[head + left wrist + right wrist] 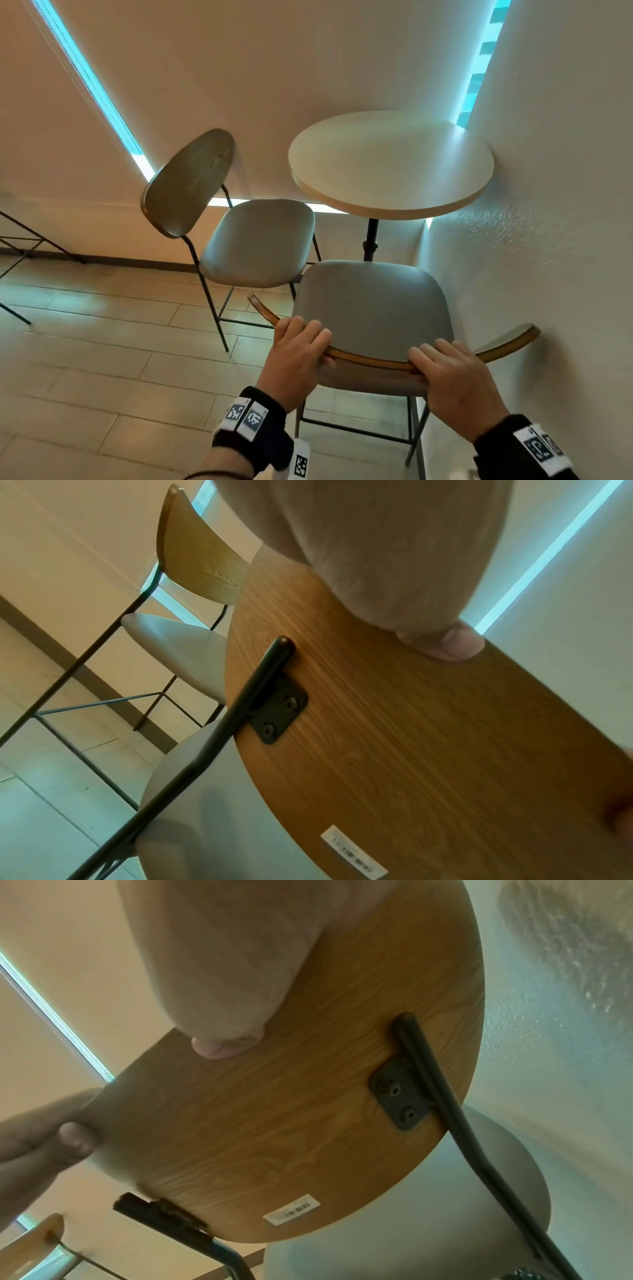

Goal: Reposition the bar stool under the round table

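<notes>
Both hands gripped the bar stool (371,308) backrest (370,361) — left hand (294,356) and right hand (455,380), fingers curled over the top edge (thumbs behind). Stool stood beside the wall, just before the round tabletop (390,164).

Wall (548,171) tight right; second stool (257,243) blocks left.

Two stools, one table, two hands

There are two bar stools: the near bar stool (373,308) with a grey seat by the right wall, and a second stool (253,240) to the far left of it. One round table (390,164) stands far right, on a single dark post (371,240). Two hands grip the near stool's wooden backrest (373,359): the left hand (294,359) and the right hand (459,383). Each wrist wears one black band, two bands in all. That backrest carries two black brackets and one white label (354,856).
</notes>
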### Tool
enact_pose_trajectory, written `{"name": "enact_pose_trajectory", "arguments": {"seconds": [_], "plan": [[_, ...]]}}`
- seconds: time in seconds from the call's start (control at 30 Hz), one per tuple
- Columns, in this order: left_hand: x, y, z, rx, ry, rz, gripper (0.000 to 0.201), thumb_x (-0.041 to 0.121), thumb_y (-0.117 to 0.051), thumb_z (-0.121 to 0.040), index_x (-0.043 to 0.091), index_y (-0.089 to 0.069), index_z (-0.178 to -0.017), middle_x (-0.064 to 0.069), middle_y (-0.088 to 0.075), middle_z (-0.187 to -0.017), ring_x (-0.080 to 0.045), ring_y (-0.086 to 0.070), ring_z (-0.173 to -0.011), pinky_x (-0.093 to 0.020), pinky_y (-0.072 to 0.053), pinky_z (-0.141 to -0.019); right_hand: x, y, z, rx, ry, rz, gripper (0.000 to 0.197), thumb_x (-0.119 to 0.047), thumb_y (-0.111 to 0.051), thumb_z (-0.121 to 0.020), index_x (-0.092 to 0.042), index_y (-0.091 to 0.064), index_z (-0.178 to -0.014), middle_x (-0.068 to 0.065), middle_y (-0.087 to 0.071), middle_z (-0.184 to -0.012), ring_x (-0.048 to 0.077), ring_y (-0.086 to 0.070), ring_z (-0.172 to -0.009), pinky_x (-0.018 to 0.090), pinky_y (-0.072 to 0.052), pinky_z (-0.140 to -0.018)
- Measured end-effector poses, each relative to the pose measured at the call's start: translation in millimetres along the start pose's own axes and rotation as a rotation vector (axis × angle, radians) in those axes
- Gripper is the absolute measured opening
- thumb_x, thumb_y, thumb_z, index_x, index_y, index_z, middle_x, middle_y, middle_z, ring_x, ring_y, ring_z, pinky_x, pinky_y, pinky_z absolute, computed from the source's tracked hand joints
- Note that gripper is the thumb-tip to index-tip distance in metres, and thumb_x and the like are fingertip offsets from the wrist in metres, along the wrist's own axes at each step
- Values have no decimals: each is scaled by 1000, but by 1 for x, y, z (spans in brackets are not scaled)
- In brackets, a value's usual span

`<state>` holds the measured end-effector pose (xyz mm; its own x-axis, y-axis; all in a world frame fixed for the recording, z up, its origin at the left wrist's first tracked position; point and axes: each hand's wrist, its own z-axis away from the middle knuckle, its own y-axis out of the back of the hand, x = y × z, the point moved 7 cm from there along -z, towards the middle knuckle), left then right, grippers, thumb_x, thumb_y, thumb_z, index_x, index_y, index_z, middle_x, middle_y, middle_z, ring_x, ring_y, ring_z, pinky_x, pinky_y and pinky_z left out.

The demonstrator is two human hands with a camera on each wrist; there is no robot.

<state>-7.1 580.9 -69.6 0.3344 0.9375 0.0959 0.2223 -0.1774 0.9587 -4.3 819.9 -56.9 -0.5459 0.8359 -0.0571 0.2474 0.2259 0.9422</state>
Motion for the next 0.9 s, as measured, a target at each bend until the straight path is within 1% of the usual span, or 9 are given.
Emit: {"name": "enact_pose_trajectory", "arguments": {"seconds": [0.17, 0.27, 0.53, 0.67, 0.73, 0.8, 0.83, 0.87, 0.9], "plan": [[-4, -1, -14, 34, -8, 3, 7, 40, -46, -90, 34, -47, -93, 14, -51, -90, -15, -48, -88, -32, -30, -93, 6, -2, -12, 53, 3, 28, 7, -19, -56, -86, -26, -57, -84, -10, -53, -69, 18, -45, -60, 33, -38, -58], [-5, -5, -25, 41, -14, 6, 7, 39, -46, -89, 34, -49, -92, 14, -51, -90, -15, -48, -88, -33, -31, -91, 16, -4, -19, 56, -40, 34, 16, -14, -62, -82, -27, -55, -83, -10, -51, -68, 19, -45, -62, 35, -37, -60], [-12, -3, -27, 109, -83, -9, 11, 41, -46, -92, 33, -50, -87, 13, -52, -84, -16, -49, -81, -32, -31, -86, 9, -8, -20, 26, -90, 35, 19, -15, -67, -81, -29, -55, -86, -12, -51, -70, 18, -45, -65, 34, -35, -63], [-12, 3, -26, 97, -93, -5, 14, 43, -46, -93, 32, -50, -87, 13, -54, -84, -16, -50, -80, -31, -31, -87, 5, -4, -22, -3, -94, 6, 25, -17, -71, -79, -31, -52, -85, -13, -51, -70, 16, -44, -64, 31, -36, -62], [-8, 8, -28, 74, -76, 19, 18, 46, -44, -95, 31, -52, -88, 13, -55, -87, -16, -53, -82, -30, -31, -89, 8, -2, -24, 3, -109, -21, 28, -19, -73, -79, -33, -52, -88, -15, -55, -74, 14, -48, -69, 31, -37, -67], [-10, 10, -21, 52, -35, 54, 22, 50, -42, -97, 33, -55, -102, 12, -57, -103, -16, -58, -99, -31, -30, -99, 7, 1, -17, 61, -135, -87, 22, -28, -68, -85, -36, -57, -102, -15, -65, -98, 12, -59, -93, 31, -39, -85], [-14, 8, -11, 68, -4, 79, 29, 50, -42, -98, 33, -54, -118, 11, -55, -122, -16, -55, -118, -34, -26, -110, 3, 0, -4, 103, -145, -120, 25, -33, -64, -87, -35, -61, -112, -13, -65, -117, 14, -58, -113, 34, -38, -98], [-22, 9, 1, 91, 65, 146, 42, 49, -43, -99, 30, -47, -136, 8, -46, -142, -16, -43, -138, -37, -19, -119, -1, 4, 9, 157, -190, -143, 33, -36, -63, -88, -32, -62, -121, -9, -60, -133, 18, -51, -130, 40, -35, -109], [-32, 7, 15, 115, 147, 232, 54, 46, -45, -100, 27, -36, -150, 7, -32, -158, -14, -25, -151, -37, -12, -124, 0, 4, 25, 227, -261, -204, 40, -34, -64, -88, -28, -60, -128, -5, -54, -143, 20, -44, -138, 43, -31, -115]]}}
